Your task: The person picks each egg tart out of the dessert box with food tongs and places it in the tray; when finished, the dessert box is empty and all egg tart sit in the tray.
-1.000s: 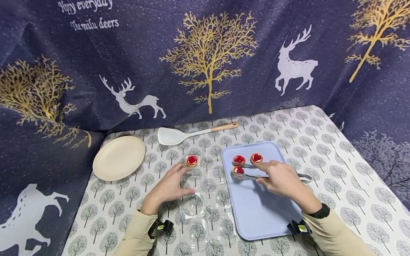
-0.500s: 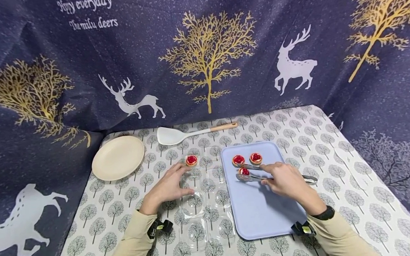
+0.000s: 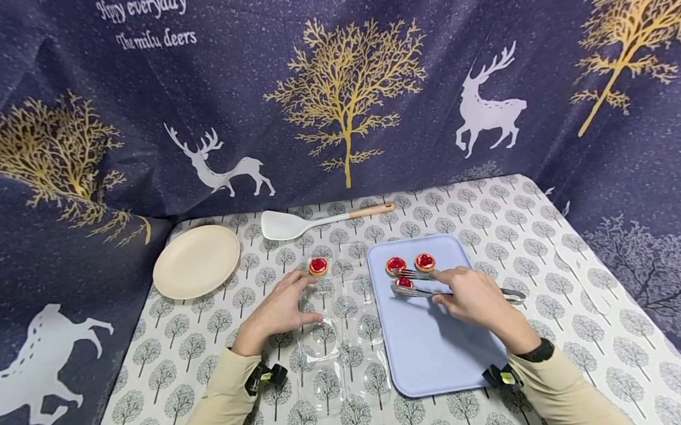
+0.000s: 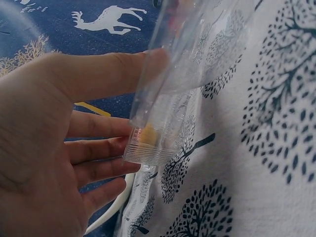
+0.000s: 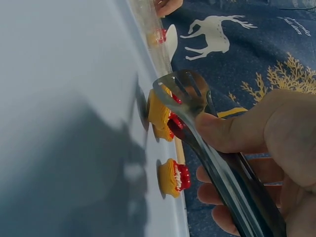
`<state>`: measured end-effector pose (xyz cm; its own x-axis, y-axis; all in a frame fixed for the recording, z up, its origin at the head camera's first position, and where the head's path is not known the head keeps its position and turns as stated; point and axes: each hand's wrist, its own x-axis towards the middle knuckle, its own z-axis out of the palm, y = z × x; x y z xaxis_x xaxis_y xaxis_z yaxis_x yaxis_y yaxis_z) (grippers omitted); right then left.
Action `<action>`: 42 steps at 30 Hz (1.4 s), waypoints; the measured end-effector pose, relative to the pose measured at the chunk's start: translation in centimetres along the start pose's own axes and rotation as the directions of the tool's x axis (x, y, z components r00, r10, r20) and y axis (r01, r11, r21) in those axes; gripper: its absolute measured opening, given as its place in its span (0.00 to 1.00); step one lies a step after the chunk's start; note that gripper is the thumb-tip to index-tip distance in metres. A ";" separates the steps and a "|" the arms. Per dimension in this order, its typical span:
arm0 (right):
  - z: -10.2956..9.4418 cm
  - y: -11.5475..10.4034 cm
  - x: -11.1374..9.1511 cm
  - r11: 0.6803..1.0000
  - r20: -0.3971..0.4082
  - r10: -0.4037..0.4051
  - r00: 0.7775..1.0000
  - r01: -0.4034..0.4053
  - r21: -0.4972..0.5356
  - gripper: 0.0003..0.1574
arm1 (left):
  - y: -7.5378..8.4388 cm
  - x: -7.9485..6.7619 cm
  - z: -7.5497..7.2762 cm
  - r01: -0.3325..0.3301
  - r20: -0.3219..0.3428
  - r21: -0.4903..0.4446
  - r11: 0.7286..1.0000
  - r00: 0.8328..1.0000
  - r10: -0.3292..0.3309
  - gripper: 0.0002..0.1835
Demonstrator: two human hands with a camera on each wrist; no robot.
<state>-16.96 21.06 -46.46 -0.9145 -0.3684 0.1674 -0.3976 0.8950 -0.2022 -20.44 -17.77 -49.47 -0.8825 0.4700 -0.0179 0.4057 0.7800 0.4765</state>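
My right hand (image 3: pixel 469 299) grips metal tongs (image 5: pixel 222 165) over the blue tray (image 3: pixel 435 368). One small tart (image 3: pixel 403 283) with a red top sits between the tong heads, partly covered by them. Just behind lie two similar tarts, one left (image 3: pixel 396 264) and one right (image 3: pixel 424 261). On the left, my left hand (image 3: pixel 279 312) touches the edge of a clear plastic container (image 3: pixel 342 373) with thumb and fingers spread apart. The left wrist view has the thumb against its side and straight fingers near its ridged end. Another tart (image 3: pixel 317 265) sits in its far left compartment.
A cream plate (image 3: pixel 195 263) is at the back left of the table. Near the back edge lies a white turner (image 3: pixel 286 225) with a wooden handle. A dark curtain (image 3: pixel 241 83) printed with deer and trees hangs behind the patterned tablecloth (image 3: pixel 590 347).
My right hand and the tongs have shifted slightly right, and the front tart between the tong heads has moved a little right too. My left hand has stayed put.
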 end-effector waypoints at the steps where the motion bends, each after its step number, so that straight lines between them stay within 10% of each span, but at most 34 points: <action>1: 0.0 0.0 0.0 1.000 0.004 0.000 1.000 0.000 -0.001 0.34 | 0.0 0.0 0.0 -0.001 -0.002 0.002 1.000 1.000 0.001 0.46; 26: -0.7 -1.8 3.9 0.993 -0.027 -0.108 0.994 0.109 0.035 0.35 | 0.1 0.4 -1.4 -0.074 -0.086 -0.008 0.997 0.994 0.073 0.40; 42: -0.8 -4.5 7.8 0.989 0.030 -0.149 0.988 0.149 0.006 0.36 | -0.7 3.7 -4.0 -0.096 -0.097 0.057 0.994 0.990 0.102 0.39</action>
<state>-22.26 14.39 -43.43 -0.8468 -0.5052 0.1663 -0.5298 0.8287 -0.1807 -24.95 -18.20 -46.38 -0.8556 0.5045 0.1160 0.5018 0.7534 0.4250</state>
